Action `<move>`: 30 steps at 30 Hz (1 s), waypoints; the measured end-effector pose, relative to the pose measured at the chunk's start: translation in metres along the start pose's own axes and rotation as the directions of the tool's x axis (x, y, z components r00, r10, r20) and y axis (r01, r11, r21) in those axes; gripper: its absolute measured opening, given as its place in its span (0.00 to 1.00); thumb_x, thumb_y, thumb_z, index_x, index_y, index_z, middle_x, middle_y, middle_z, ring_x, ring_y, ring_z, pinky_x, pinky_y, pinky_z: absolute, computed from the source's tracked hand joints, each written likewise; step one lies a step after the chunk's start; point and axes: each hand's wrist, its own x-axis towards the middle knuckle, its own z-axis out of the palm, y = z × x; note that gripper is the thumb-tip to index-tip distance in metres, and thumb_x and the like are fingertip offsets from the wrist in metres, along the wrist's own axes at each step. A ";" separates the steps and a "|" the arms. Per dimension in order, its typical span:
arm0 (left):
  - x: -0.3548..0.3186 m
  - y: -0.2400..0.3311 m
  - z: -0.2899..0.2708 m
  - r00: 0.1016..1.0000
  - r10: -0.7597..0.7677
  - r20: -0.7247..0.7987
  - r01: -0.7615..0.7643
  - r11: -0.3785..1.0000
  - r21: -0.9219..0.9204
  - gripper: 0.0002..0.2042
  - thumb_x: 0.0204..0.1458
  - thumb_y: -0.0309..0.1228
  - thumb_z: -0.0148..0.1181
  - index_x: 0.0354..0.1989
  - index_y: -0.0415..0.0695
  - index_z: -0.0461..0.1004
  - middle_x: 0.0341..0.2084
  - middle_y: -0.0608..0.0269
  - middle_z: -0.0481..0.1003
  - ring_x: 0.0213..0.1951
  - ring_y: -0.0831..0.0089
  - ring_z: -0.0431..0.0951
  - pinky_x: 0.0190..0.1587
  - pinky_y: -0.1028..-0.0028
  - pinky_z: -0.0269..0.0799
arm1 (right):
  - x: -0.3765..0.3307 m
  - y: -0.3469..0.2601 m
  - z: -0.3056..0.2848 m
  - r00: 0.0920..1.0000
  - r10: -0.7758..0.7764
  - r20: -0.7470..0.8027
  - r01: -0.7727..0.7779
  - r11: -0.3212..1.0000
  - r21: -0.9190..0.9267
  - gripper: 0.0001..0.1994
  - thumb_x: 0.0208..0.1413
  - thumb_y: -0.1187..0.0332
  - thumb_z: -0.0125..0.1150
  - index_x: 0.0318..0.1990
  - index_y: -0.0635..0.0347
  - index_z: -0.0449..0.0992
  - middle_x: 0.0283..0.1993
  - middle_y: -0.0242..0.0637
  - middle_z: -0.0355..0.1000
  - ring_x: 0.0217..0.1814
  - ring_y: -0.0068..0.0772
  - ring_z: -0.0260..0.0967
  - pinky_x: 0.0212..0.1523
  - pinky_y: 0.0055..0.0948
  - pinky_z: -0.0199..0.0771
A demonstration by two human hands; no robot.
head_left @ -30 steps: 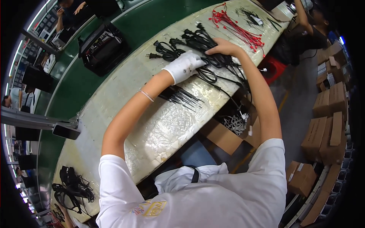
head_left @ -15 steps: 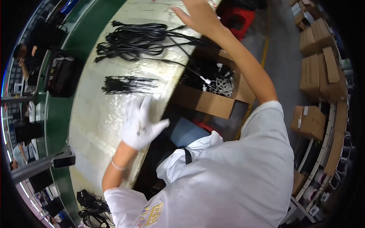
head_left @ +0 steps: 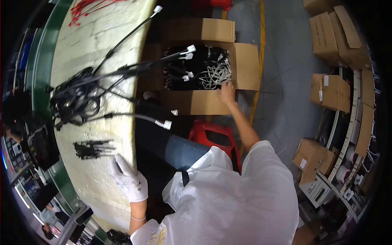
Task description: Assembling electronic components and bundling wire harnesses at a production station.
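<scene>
My left hand (head_left: 128, 179), in a white glove, is at the table's edge with its fingers stretched out and nothing in them. Just beyond its fingertips lies a small bundle of short black cable ties or leads (head_left: 94, 149). My bare right hand (head_left: 226, 94) reaches to the near right corner of an open cardboard box (head_left: 190, 102). Its fingers are bent close to pale grey cables (head_left: 216, 76) inside; what they grip is hidden. A heap of black cables (head_left: 77, 98) lies farther along the table, several white-plugged ends hanging over the edge toward the box.
Red wires (head_left: 92, 8) lie at the table's far end. A red plastic stool (head_left: 216, 134) stands beside my leg, below the box. Cartons (head_left: 330, 92) and a shelf rack line the right side, beyond a yellow floor line (head_left: 259, 61). Green-edged benches are at left.
The view has turned toward the box. My right hand has come down from above the table to the box's corner. My left hand stays by the table edge near the small black bundle.
</scene>
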 end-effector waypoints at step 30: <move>0.039 0.006 0.015 0.978 0.167 -0.128 -0.108 0.919 0.378 0.27 0.51 0.23 0.51 0.62 0.34 0.56 0.54 0.39 0.64 0.55 0.39 0.67 0.54 0.42 0.64 | 0.193 -0.033 0.187 0.801 0.046 0.596 0.257 0.873 -0.413 0.20 0.61 0.64 0.41 0.60 0.55 0.68 0.64 0.39 0.63 0.68 0.39 0.56 0.69 0.46 0.47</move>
